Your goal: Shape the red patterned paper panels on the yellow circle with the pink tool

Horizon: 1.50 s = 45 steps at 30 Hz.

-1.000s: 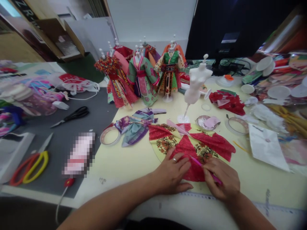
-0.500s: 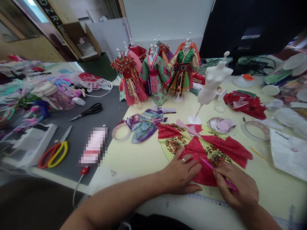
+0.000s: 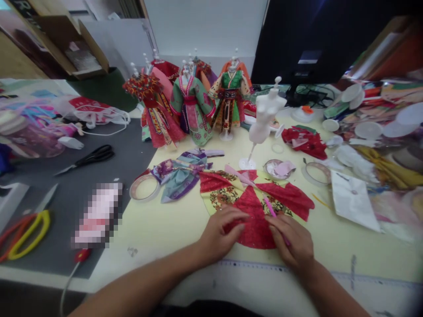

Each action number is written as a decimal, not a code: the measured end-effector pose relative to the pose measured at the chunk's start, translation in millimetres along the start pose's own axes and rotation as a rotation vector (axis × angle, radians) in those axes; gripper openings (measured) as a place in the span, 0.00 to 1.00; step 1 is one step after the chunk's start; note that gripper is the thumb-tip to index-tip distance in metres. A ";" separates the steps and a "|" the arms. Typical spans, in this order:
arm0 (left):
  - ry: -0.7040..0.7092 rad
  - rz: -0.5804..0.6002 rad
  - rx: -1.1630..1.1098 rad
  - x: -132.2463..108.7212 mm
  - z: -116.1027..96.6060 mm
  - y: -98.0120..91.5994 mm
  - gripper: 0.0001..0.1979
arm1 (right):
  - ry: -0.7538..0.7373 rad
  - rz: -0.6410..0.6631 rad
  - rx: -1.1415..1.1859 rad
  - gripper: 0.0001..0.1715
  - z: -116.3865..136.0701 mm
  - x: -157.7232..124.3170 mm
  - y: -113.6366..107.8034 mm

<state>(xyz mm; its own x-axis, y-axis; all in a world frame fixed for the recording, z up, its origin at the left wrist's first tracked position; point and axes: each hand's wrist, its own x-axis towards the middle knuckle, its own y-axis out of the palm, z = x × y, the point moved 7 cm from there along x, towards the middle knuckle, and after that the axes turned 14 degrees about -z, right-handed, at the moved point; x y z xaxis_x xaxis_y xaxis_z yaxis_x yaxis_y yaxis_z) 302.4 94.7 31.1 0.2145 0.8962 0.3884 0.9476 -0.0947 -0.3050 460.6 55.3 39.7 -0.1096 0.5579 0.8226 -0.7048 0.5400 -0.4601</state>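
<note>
A round doll skirt (image 3: pixel 246 220) of red and yellow floral panels lies spread on the pale table. My left hand (image 3: pixel 220 231) is over its left front part, fingers bent and thumb apart, with nothing seen between them. Whether its fingertips touch the cloth I cannot tell. In my right hand (image 3: pixel 295 242) is a slim pink pen-like tool (image 3: pixel 270 207), its tip directed at the upper middle of the skirt. A folded blue and purple doll garment (image 3: pixel 181 174) lies to the left, beside a roll of tape (image 3: pixel 144 188).
A bare white mannequin (image 3: pixel 262 119) stands behind the skirt, near several dressed doll forms (image 3: pixel 193 110). On the grey mat are black scissors (image 3: pixel 94 156) and red-and-yellow scissors (image 3: pixel 33 231). A small bowl (image 3: pixel 279 168), a white packet (image 3: pixel 355 200) and piled fabric are right.
The view has turned right, so things sit farther left. My left hand has gone from lying flat on the red cloth to bent fingers. My right hand still holds the pink tool.
</note>
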 end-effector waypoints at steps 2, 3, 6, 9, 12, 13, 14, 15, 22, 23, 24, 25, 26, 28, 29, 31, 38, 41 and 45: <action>-0.166 0.036 -0.089 -0.2 8.6 2.8 0.10 | 0.022 0.001 -0.003 0.17 2.4 -0.1 2.2; -0.218 0.054 -0.117 -1.0 11.3 4.8 0.10 | 0.030 0.010 -0.001 0.17 4.0 -0.2 3.8; -0.281 0.106 -0.158 -4.1 14.4 10.7 0.10 | 0.053 0.047 0.027 0.16 8.6 -0.8 9.2; -0.273 0.147 -0.180 -6.9 13.0 15.5 0.10 | 0.057 0.057 0.051 0.16 11.7 -1.1 12.8; -0.270 0.174 -0.193 -8.5 11.6 18.9 0.10 | 0.050 0.049 0.062 0.14 12.4 -1.2 14.7; -0.276 0.184 -0.193 -9.0 11.6 19.9 0.10 | 0.043 0.042 0.062 0.14 12.7 -1.2 14.9; -0.286 0.197 -0.194 -9.6 11.9 21.1 0.10 | 0.030 0.036 0.061 0.14 13.2 -1.1 15.0; -0.300 0.210 -0.197 -10.3 12.4 22.2 0.10 | 0.015 0.031 0.058 0.14 13.9 -1.1 15.0; -0.459 0.262 -0.254 -16.8 18.9 24.9 0.12 | -0.102 0.036 0.020 0.14 20.2 -3.4 15.2; -0.486 0.266 -0.271 -18.0 19.3 25.1 0.12 | -0.120 0.038 0.015 0.14 21.4 -3.8 14.9; -0.508 0.267 -0.284 -18.9 19.4 25.2 0.12 | -0.138 0.040 0.009 0.15 22.8 -4.1 14.6; -0.524 0.265 -0.294 -19.6 19.2 25.0 0.12 | -0.157 0.039 0.004 0.15 24.4 -4.2 14.1; -0.533 0.260 -0.300 -20.0 18.7 24.8 0.12 | -0.175 0.040 0.000 0.15 26.1 -4.2 13.7; -0.536 0.250 -0.306 -20.2 17.3 24.2 0.12 | -0.202 0.039 -0.010 0.15 29.2 -4.0 12.9; -0.538 0.247 -0.308 -20.4 16.8 24.2 0.12 | -0.211 0.036 -0.016 0.15 30.3 -3.8 12.6; -0.548 0.240 -0.316 -20.7 17.1 24.5 0.12 | -0.220 0.031 -0.028 0.14 31.5 -3.8 12.4; -0.666 0.212 -0.447 -25.3 22.7 28.5 0.13 | -0.259 0.044 -0.030 0.14 33.1 -8.8 13.7; -0.798 0.201 -0.566 -29.1 23.9 31.3 0.13 | -0.268 0.057 -0.034 0.14 33.5 -10.7 13.7; -0.891 0.189 -0.623 -31.3 23.9 32.0 0.12 | -0.255 0.048 -0.045 0.13 33.6 -9.4 13.3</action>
<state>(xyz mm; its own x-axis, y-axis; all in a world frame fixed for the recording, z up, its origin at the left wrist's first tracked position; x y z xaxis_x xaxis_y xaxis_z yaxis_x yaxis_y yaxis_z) 320.4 73.9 -11.6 0.3589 0.8118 -0.4606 0.9244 -0.2407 0.2960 428.7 36.1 37.0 -0.3188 0.4098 0.8547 -0.6637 0.5473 -0.5099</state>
